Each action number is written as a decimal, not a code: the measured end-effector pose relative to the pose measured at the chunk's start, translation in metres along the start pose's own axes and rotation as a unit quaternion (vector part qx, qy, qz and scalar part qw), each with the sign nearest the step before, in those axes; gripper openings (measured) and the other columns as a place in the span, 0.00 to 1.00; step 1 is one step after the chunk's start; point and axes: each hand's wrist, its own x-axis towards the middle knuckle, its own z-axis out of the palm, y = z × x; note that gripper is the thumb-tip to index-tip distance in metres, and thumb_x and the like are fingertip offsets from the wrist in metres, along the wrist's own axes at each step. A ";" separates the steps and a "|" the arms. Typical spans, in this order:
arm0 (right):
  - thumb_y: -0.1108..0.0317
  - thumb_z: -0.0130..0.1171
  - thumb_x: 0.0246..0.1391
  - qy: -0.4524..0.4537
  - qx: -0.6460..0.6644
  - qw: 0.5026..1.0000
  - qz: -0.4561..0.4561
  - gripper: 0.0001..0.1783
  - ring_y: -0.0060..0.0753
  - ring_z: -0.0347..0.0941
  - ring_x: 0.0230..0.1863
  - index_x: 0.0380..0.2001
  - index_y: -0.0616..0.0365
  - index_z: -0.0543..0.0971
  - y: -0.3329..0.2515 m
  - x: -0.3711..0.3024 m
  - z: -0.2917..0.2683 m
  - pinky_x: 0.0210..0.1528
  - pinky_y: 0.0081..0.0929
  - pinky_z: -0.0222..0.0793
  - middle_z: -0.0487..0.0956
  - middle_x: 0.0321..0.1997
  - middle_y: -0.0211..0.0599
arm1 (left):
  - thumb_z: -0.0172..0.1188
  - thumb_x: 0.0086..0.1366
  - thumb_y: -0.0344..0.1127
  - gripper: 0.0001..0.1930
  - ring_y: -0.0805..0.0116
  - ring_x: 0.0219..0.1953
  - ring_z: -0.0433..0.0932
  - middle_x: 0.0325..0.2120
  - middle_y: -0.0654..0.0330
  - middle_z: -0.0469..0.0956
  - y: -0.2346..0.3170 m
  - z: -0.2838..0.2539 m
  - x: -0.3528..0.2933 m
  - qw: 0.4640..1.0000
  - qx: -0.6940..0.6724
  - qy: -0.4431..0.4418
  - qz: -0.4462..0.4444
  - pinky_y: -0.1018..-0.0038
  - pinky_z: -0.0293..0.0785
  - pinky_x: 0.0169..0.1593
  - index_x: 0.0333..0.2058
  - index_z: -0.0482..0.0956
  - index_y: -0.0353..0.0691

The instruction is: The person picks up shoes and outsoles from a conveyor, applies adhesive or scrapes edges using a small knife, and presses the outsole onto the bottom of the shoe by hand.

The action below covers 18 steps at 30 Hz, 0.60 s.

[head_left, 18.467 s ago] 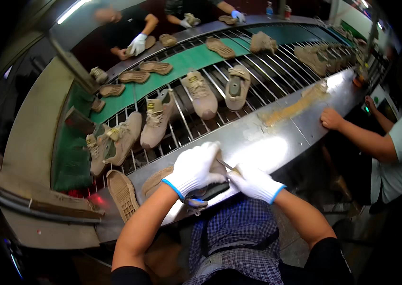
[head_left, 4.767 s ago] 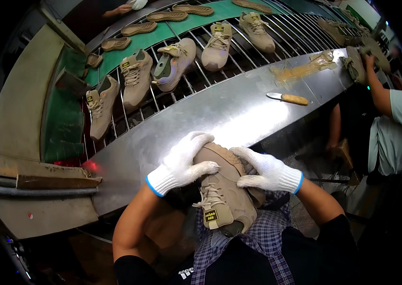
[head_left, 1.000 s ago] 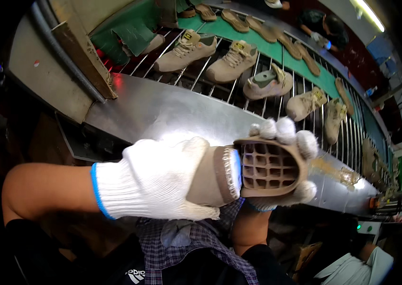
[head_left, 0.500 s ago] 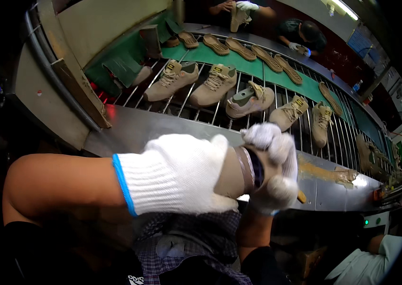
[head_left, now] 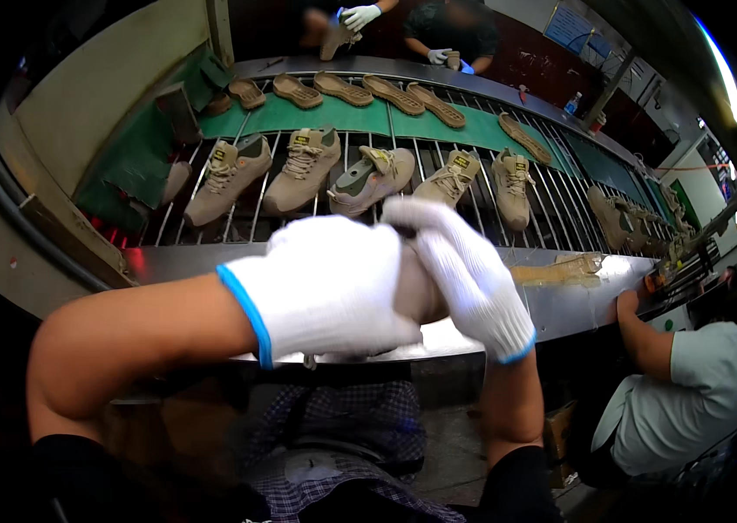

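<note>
Before my chest, above the near metal ledge, I hold a taupe shoe [head_left: 419,288] between both gloved hands. My left hand [head_left: 329,288], in a white knit glove with a blue cuff, is closed around one end of it. From the other side, my right hand [head_left: 464,275], gloved alike, bends its fingers over the shoe's top. Both gloves cover most of the shoe, and motion blurs it. Just beyond my hands, a tan lace-up shoe [head_left: 373,181] lies tilted on the rack's metal bars, its opening showing.
More tan shoes [head_left: 303,170] stand along the barred rack. Several brown soles [head_left: 344,89] lie on a green strip [head_left: 281,120] behind them. Across the line, two people handle shoes with gloved hands. At right, a person in a pale shirt [head_left: 691,392] reaches to the metal ledge [head_left: 573,301].
My view has swung right, so the rack appears farther left. My right hand has turned and now lies over the shoe, hiding the opening that showed before. My left hand keeps its hold.
</note>
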 end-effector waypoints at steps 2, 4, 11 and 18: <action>0.65 0.49 0.79 0.102 -0.035 0.994 -0.020 0.20 0.38 0.83 0.56 0.63 0.67 0.78 0.014 0.020 0.014 0.62 0.32 0.77 0.86 0.56 0.47 | 0.72 0.50 0.77 0.51 0.48 0.44 0.90 0.42 0.40 0.87 -0.020 -0.008 0.005 0.998 -0.004 0.019 -0.060 0.60 0.87 0.48 0.49 0.80 0.27; 0.64 0.50 0.78 0.147 -0.057 0.987 0.009 0.21 0.39 0.82 0.60 0.64 0.66 0.78 0.042 0.021 0.028 0.65 0.32 0.75 0.85 0.59 0.49 | 0.72 0.49 0.80 0.56 0.46 0.47 0.89 0.44 0.39 0.87 -0.068 0.007 0.006 0.992 -0.029 0.094 -0.080 0.58 0.85 0.51 0.54 0.77 0.27; 0.61 0.68 0.59 -0.049 -0.412 0.853 0.315 0.31 0.62 0.74 0.67 0.65 0.56 0.78 0.135 -0.171 -0.036 0.70 0.51 0.69 0.78 0.66 0.56 | 0.37 0.71 0.84 0.53 0.41 0.46 0.88 0.35 0.39 0.87 -0.249 0.198 -0.056 0.928 -0.225 0.109 -0.275 0.55 0.81 0.56 0.38 0.85 0.30; 0.65 0.59 0.65 0.062 -0.569 0.749 0.335 0.23 0.62 0.81 0.51 0.62 0.58 0.78 0.199 -0.183 -0.083 0.53 0.50 0.78 0.81 0.53 0.55 | 0.52 0.74 0.73 0.44 0.39 0.50 0.85 0.42 0.38 0.86 -0.206 0.219 -0.066 0.935 -0.259 0.167 -0.177 0.51 0.80 0.57 0.51 0.84 0.25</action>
